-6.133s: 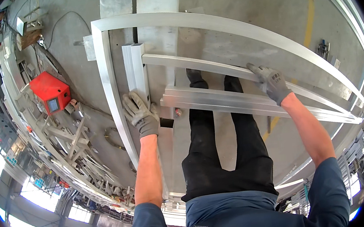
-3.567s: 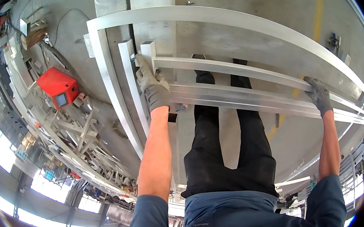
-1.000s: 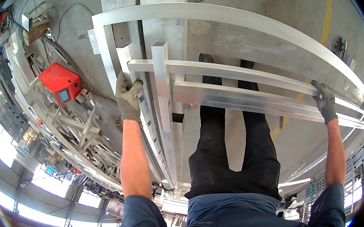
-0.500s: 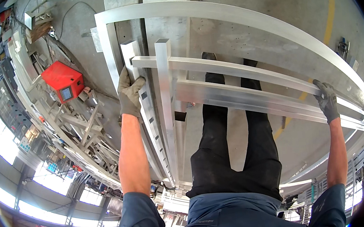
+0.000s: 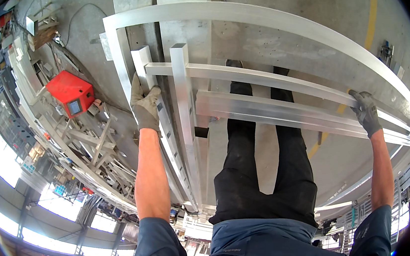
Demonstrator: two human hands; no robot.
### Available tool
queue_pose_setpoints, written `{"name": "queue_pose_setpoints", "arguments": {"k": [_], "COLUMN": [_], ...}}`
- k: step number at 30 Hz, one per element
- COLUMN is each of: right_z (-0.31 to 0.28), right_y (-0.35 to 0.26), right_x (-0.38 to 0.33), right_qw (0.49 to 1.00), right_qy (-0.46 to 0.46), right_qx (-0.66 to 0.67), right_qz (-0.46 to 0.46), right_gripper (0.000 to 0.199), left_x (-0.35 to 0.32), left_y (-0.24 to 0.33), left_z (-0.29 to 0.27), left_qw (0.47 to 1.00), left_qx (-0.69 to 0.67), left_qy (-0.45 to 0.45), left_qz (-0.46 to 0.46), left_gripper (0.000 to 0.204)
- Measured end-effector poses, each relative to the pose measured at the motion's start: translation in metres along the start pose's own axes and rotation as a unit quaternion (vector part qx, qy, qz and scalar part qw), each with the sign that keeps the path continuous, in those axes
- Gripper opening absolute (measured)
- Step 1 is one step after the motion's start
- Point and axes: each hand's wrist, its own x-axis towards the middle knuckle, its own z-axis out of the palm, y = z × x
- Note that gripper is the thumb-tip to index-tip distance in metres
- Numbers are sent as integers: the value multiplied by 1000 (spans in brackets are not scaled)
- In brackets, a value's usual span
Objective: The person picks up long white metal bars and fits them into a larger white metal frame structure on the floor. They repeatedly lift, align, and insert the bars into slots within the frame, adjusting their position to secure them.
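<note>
In a grey glove, my left hand [image 5: 145,103] is closed round a square metal tube [image 5: 142,60] with a row of slots along its side. My right hand [image 5: 366,112], also gloved, grips a long metal rail [image 5: 264,77] toward its right part. The rail's left end reaches the slotted tube. It passes a second upright tube [image 5: 181,73] on the way. Below it, a wider metal profile [image 5: 242,105] runs to the right, across the view of my legs. A large pale metal frame [image 5: 232,8] surrounds these pieces on the far side and left.
Left of the frame stands a red machine [image 5: 71,92] with a small screen, near piles of metal offcuts [image 5: 94,144]. A cable [image 5: 73,17] lies on the concrete floor at the far left. A yellow line [image 5: 371,10] marks the floor on the right.
The slotted tube, the second upright and the rail have shifted slightly left, with my left hand moving along. My right hand has moved a little left too and still grips the rail.
</note>
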Motion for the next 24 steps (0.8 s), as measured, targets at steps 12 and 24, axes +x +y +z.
{"name": "queue_pose_setpoints", "arguments": {"k": [12,24], "right_z": [6,-24], "right_y": [-94,-98], "right_x": [54,78], "right_qw": [998,987], "right_qy": [-50,-138], "right_qx": [-11,-38], "right_qz": [-27,-73], "right_gripper": [61,59], "left_x": [5,5], "left_y": [-5,-4], "left_z": [14,10], "left_qw": [999,998], "left_qx": [42,52], "left_qy": [31,29], "left_qz": [10,-11], "left_gripper": [77,78]}}
